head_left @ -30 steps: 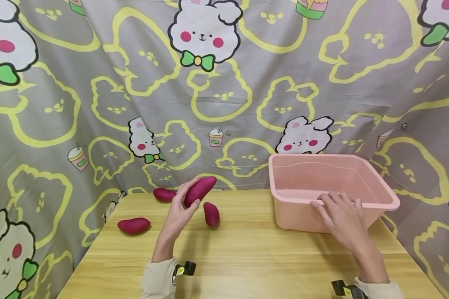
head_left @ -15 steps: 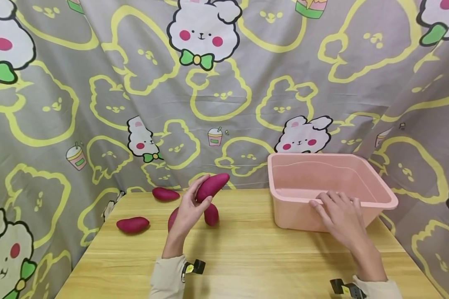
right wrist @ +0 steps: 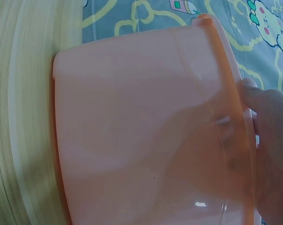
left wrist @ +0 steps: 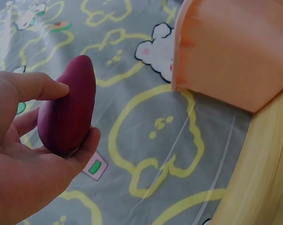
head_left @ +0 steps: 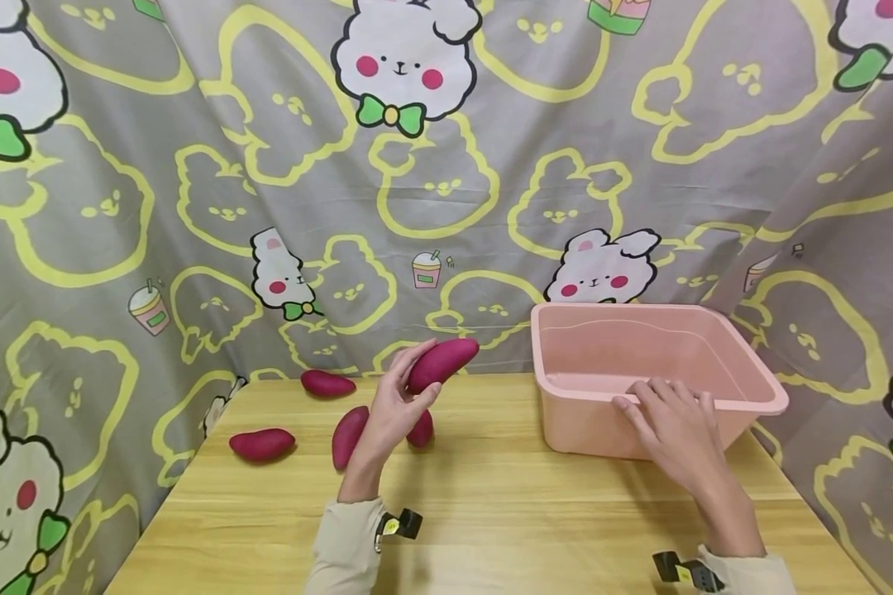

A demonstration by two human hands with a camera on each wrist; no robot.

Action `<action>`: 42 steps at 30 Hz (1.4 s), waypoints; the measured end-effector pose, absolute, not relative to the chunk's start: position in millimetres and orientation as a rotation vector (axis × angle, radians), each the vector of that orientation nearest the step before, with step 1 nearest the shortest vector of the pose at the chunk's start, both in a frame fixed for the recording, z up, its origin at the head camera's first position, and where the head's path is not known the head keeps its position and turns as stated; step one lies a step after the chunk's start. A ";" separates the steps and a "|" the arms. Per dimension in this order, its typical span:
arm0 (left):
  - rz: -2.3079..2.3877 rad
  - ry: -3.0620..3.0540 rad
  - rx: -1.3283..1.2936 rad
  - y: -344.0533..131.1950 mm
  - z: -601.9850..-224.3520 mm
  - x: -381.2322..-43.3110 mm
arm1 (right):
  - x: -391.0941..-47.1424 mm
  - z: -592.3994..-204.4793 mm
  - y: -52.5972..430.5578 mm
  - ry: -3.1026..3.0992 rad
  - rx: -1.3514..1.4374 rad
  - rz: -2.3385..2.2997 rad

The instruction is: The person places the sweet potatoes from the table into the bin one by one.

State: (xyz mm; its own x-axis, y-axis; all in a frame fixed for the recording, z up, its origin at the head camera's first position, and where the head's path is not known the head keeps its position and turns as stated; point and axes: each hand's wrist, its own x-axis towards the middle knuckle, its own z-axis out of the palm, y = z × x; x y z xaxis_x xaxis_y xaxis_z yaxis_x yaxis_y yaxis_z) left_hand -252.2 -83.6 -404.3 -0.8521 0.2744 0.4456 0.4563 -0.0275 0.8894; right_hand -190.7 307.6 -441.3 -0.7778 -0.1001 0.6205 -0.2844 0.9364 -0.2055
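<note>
My left hand grips a purple sweet potato above the table, its tip slanting up to the right. In the left wrist view, thumb and fingers hold this sweet potato from both sides. My right hand grips the near rim of a pink plastic bin, fingers curled over into it. The right wrist view has the bin's outer wall up close, with the thumb on the rim. Beneath my left hand lie two sweet potatoes, one to its left and another partly hidden by it.
Farther left on the wooden table lie a sweet potato and, at the back edge, another sweet potato. A grey cartoon-print curtain hangs behind and at both sides. The bin stands at the back right.
My left hand has carried the sweet potato right and slightly up, nearer the bin. A sweet potato formerly behind that hand has come into view. My right hand has stayed on the rim.
</note>
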 end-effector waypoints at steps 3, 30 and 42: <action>-1.996 -2.083 -0.820 -77.9 -404.1 -253.5 | -192.1 -442.7 307.5 -2.452 0.275 0.381; -2.100 -2.013 -0.902 -39.9 -401.7 -258.5 | -192.6 -442.6 306.6 -2.448 0.277 0.362; -2.036 -2.020 -0.953 -17.0 -394.5 -262.2 | -190.8 -441.5 304.8 -2.433 0.285 0.367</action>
State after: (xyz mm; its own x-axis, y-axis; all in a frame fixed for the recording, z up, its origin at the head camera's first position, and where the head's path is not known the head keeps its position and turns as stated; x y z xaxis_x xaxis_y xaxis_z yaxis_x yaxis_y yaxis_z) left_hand -262.2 -17.0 -394.5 -0.7946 0.3399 0.5031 0.5005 -0.1024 0.8596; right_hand -190.8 304.8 -441.5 -0.7634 -0.1104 0.6364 -0.2931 0.9372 -0.1890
